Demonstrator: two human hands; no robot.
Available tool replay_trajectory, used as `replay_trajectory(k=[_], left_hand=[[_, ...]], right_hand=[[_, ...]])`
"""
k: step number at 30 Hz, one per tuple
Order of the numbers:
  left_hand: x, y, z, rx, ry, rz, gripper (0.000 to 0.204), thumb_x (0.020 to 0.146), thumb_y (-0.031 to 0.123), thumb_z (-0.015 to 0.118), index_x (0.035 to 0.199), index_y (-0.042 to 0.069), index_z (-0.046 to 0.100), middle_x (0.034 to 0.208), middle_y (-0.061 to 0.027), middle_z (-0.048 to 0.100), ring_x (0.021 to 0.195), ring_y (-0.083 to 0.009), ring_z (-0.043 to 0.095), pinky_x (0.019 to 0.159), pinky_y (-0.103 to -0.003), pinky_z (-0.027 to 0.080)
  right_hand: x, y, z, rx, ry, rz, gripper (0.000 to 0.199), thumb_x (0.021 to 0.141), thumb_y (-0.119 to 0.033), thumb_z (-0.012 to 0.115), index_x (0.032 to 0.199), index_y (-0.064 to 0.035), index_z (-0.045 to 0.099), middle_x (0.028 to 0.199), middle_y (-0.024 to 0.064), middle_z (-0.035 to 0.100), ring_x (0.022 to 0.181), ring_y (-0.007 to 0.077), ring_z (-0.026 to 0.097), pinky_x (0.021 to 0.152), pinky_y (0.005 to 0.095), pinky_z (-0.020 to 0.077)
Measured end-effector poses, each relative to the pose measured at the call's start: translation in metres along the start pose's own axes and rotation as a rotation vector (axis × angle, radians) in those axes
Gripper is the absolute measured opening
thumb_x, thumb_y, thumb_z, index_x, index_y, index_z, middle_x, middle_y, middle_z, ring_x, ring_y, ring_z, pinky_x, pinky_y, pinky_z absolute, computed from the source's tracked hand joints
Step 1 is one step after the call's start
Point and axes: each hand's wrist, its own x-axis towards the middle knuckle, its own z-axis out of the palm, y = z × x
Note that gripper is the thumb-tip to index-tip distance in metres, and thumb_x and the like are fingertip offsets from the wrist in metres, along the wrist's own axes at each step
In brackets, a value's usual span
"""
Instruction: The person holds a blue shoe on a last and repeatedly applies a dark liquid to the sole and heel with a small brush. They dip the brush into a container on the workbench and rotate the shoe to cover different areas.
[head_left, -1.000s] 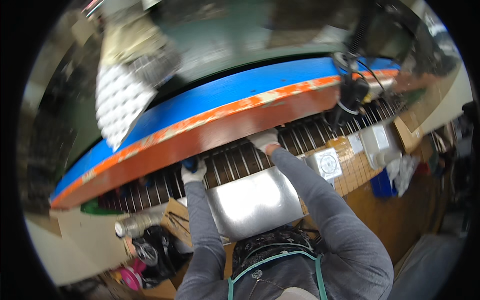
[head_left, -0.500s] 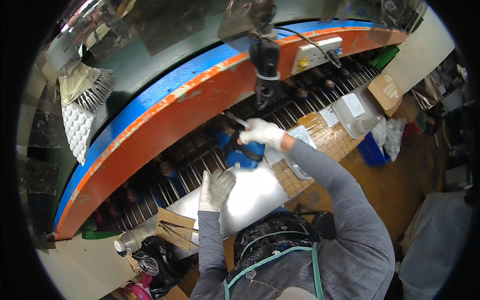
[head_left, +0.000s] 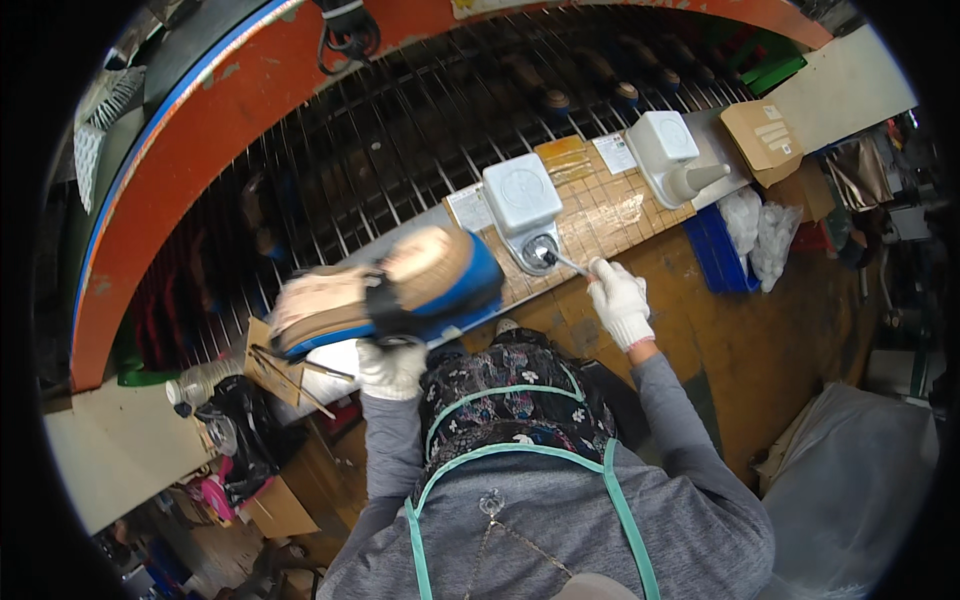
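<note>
My gloved left hand [head_left: 391, 368] grips a sandal [head_left: 440, 268] from its near side. The sandal is tan on top with a blue sole and black straps, tilted and smeared by motion. Some of the fingers are hidden by it. To the right, my gloved right hand [head_left: 618, 297] pinches a thin-handled brush [head_left: 572, 262]. Its tip is down in the round cup [head_left: 541, 250] at the near end of a white, box-topped dispenser [head_left: 523, 196].
Behind the bench runs a rack of metal rods [head_left: 400, 140] under an orange arch [head_left: 170, 190]. A second white dispenser [head_left: 665, 140] and a cardboard box [head_left: 762, 140] stand to the right. At left are a plastic bottle [head_left: 205, 383] and a black bag [head_left: 245, 425].
My left hand, open before, now holds the sandal. My right hand has moved from over the rack, by a blue shoe, to the dispenser cup. The head view has shifted too.
</note>
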Motion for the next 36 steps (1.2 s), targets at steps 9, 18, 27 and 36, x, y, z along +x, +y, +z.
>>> replay_trajectory(k=[9,18,27,36], left_hand=[[-0.033,0.063,0.066,0.6,0.121,0.781,0.098,0.069,0.043,0.091,0.149,0.009,0.045,0.151,-0.0161,0.046,0.139,-0.0349,0.045,0.118,-0.059,0.035],[-0.051,0.045,0.062,1.355,0.109,1.408,0.065,0.083,0.024,0.079,0.139,0.004,0.053,0.139,-0.0176,0.057,0.129,-0.0328,0.055,0.115,-0.052,0.039],[0.006,0.023,0.08,1.662,-0.277,1.685,0.048,0.089,0.02,0.074,0.132,0.006,0.057,0.134,-0.0213,0.061,0.127,-0.0366,0.059,0.112,-0.053,0.042],[0.016,0.019,0.115,1.548,-0.216,1.745,0.034,0.077,0.021,0.073,0.109,0.018,0.062,0.129,-0.0138,0.063,0.126,-0.0423,0.059,0.101,-0.06,0.045]], right_hand=[[0.03,0.008,0.027,-0.266,0.195,-0.155,0.006,0.082,-0.029,0.074,0.085,-0.0253,0.071,0.083,0.0017,0.067,0.085,0.025,0.064,0.076,0.0447,0.0388],[0.035,0.046,0.038,0.492,-0.278,0.201,0.024,0.095,-0.032,0.06,0.09,-0.0107,0.07,0.079,0.0095,0.07,0.074,0.0259,0.067,0.067,0.0376,0.0455],[0.035,-0.028,-0.027,0.812,0.328,-0.087,0.013,0.082,-0.01,0.078,0.094,-0.006,0.074,0.081,0.004,0.07,0.075,0.0161,0.062,0.065,0.0298,0.0471],[-0.007,-0.132,-0.138,0.748,0.298,-0.543,0.015,0.088,-0.008,0.076,0.099,0.0022,0.075,0.097,0.0075,0.064,0.088,0.0148,0.062,0.076,0.0264,0.0493]])
